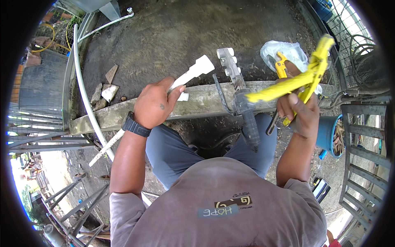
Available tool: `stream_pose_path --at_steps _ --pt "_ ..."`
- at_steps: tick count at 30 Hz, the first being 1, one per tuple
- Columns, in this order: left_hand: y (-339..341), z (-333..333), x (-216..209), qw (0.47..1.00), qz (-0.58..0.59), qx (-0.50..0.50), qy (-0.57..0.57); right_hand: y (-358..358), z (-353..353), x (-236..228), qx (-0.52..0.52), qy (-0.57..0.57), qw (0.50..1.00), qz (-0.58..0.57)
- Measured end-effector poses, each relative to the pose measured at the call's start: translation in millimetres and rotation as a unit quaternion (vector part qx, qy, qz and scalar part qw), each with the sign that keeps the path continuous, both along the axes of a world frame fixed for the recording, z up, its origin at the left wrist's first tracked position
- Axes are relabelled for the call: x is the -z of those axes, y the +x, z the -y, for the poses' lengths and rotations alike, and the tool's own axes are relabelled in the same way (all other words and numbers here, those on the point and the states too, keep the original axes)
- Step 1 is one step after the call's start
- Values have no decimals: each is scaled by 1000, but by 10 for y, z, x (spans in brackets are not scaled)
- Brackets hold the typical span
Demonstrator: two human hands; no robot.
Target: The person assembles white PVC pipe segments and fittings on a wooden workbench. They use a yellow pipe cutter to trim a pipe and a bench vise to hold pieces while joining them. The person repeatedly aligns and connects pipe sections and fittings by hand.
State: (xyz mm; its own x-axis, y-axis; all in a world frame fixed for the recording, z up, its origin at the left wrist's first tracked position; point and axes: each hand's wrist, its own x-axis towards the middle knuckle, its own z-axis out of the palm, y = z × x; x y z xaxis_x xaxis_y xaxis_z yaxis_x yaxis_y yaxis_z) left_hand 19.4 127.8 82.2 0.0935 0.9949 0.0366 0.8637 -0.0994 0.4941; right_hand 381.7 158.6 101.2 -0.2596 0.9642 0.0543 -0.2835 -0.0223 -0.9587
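My left hand point(154, 101) is closed round a white plastic pipe point(108, 147) that slants up to the right, with a wider white fitting point(202, 66) at its upper end. A short white pipe piece point(183, 96) shows just under that hand by the ledge. My right hand point(302, 111) grips a yellow pipe cutter point(284, 85), its arms spread apart and slightly blurred. Between my hands, a pipe welding iron point(245, 108) with white-faced round heads and a dark ribbed handle leans over the ledge. A metal tool handle point(272, 123) hangs beside my right hand.
A weathered ledge point(201, 99) crosses in front of my knees. On the ground beyond lie a white plastic bag point(269, 51), a second yellow-handled tool point(281, 61) and broken stones point(109, 92). A long white pipe point(82, 88) curves at left; a blue bucket point(327, 131) stands at right.
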Motion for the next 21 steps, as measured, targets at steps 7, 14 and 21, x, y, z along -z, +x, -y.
stream_pose_path --at_steps 7,14,21 --pt "38 -70 -121 1000 30 -8 -2 -317 212 174 -103 -100 990 1" --pt "42 -151 5 999 -4 35 15 -162 104 -11 -227 -52 938 -258" --pt "-14 -180 -46 999 14 21 -21 -710 282 442 -236 -93 947 -199"
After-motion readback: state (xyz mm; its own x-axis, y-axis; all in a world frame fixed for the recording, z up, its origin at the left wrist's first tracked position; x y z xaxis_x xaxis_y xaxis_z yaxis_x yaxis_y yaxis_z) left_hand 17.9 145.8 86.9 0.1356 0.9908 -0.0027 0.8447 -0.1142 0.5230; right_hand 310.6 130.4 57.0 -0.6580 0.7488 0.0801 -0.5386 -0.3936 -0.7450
